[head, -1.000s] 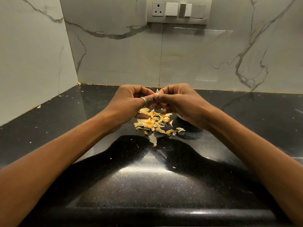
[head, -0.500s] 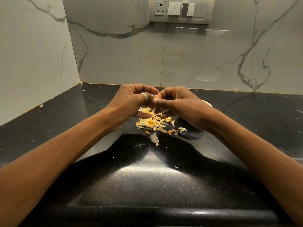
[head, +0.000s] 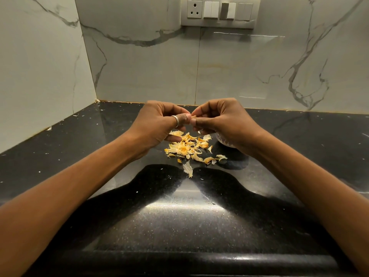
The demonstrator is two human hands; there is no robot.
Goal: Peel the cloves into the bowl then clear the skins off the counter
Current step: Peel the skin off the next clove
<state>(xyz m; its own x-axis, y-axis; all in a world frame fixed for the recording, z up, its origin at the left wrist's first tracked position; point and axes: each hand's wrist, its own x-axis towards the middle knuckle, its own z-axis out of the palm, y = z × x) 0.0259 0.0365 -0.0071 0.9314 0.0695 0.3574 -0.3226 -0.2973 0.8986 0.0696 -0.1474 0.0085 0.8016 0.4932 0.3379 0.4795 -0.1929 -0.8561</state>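
Black speckled stone counter (head: 179, 216), polished, set into a corner of white marble-veined wall tiles (head: 149, 66). A switch panel (head: 217, 13) with one socket is mounted high on the rear wall.

Both forearms reach in from the near edge and meet above the middle of the counter.

- Left hand (head: 159, 124): fingers curled, thumb and forefinger tips pressed together on a small pale clove (head: 194, 116). A silver ring (head: 175, 119) sits on the thumb.
- Right hand (head: 221, 118): fingers curled likewise, thumb and forefinger pinching the same clove from the opposite side. The two hands touch at the fingertips.
- Clove: held off the counter between the two pinches, directly above the heap of skins. Most of it is covered by the fingertips, so how much skin is on it cannot be told.
- Garlic skins (head: 187, 146): a loose heap of yellow-orange papery flakes lying on the counter under and just in front of the hands. One larger pale flake (head: 188, 169) lies apart, nearer the person.
- Bowl (head: 222, 140): small and light-coloured, standing on the counter just right of the heap — largely hidden beneath the right hand and wrist. Its contents are not visible.

Small white flecks are scattered across the counter, more of them along the left wall joint.
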